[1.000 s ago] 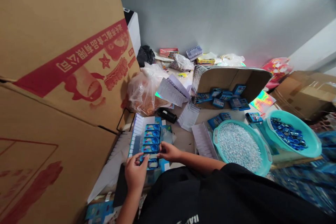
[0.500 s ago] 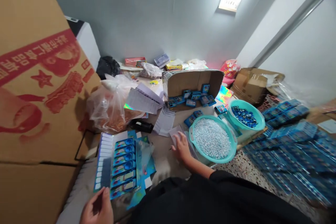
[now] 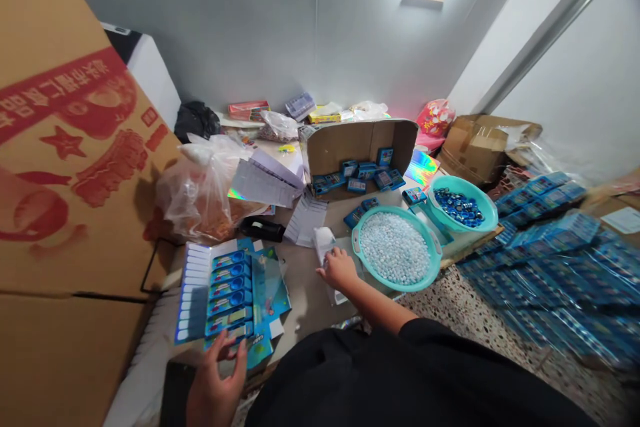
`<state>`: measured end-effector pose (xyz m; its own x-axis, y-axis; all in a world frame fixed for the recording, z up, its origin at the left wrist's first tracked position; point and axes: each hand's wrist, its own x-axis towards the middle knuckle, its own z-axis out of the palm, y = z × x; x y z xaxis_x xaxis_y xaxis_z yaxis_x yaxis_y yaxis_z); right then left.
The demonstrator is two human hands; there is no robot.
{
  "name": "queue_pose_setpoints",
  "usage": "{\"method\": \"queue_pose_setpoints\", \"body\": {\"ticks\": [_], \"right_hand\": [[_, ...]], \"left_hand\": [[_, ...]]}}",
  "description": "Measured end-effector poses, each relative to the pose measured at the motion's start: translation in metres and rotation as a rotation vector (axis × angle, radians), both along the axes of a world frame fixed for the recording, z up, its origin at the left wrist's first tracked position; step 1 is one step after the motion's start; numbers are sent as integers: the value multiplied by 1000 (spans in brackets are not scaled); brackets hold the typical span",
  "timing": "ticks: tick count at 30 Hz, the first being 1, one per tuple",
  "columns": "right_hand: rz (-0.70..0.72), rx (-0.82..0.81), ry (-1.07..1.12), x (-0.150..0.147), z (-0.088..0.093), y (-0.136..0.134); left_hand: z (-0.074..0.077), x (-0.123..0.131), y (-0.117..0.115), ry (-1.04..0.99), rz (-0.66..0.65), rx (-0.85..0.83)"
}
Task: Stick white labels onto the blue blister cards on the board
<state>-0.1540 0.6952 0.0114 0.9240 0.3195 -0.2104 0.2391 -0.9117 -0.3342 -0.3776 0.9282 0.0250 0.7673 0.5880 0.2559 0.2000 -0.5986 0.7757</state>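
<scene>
The blue packs (image 3: 231, 285) lie in a row in an opened tray (image 3: 194, 293) at the front left corner of the worktop (image 3: 306, 290); four show a round blue cup, the nearest two a pale strip. Right over the near end of that row is the left hand (image 3: 220, 373), its grip wide, thumb parted from fingers. The right hand (image 3: 340, 268) is down by a white thing (image 3: 324, 239), fingers bent; I can't tell whether the grip holds it.

Just beside that hand, near the front edge, a teal bowl (image 3: 435, 260) is full of white pellets (image 3: 395, 247). A second bowl (image 3: 481, 197), at the right edge, has shiny blue pieces (image 3: 457, 208). Farther back, an open carton (image 3: 345, 145) faces us with small blue boxes (image 3: 384, 157) inside. Toward the left edge sits a clear bag (image 3: 187, 193) with something orange-brown in it, partly hidden by creases.

Card strips (image 3: 306, 219) lie mid-worktop. A big carton (image 3: 75, 227) stands at left; wrapped stacks (image 3: 540, 280) fill the speckled floor (image 3: 435, 310) at right.
</scene>
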Motion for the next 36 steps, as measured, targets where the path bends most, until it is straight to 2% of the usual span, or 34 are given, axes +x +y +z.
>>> {"method": "queue_pose_setpoints", "body": {"ticks": [3,7,10,12,14,16,18,19,21,23,25,30,36], "right_hand": [[-19,40,11,-14,-18,6],[-72,82,54,-19,-30,2],[-12,140,99,-17,-26,-4],[83,193,129,-17,-12,-7],[244,241,165,-19,14,-9],[451,270,182,-23,50,-11],[598,299,156,-30,90,-14],[635,323,139,-33,108,-15],[648,367,110,-39,138,-17],[636,396,88,-45,156,-18],[627,419,72,-50,163,-17],[624,442,34,-58,159,-12],[685,389,32,-63,163,-2]], "left_hand": [[-10,-8,-6,-22,-203,134],[-23,-16,-15,10,-274,129],[-17,-11,-24,-15,-351,153],[1,3,-31,-84,-427,228],[27,25,-37,-142,-500,338],[58,51,-39,-142,-533,447],[85,74,-36,-77,-573,522],[96,82,-34,-45,-656,527],[111,92,-28,-19,-724,505],[117,93,-22,-43,-714,466],[116,89,-18,-105,-684,452],[111,71,-13,-327,-691,557],[121,60,-6,-201,-684,559]]}}
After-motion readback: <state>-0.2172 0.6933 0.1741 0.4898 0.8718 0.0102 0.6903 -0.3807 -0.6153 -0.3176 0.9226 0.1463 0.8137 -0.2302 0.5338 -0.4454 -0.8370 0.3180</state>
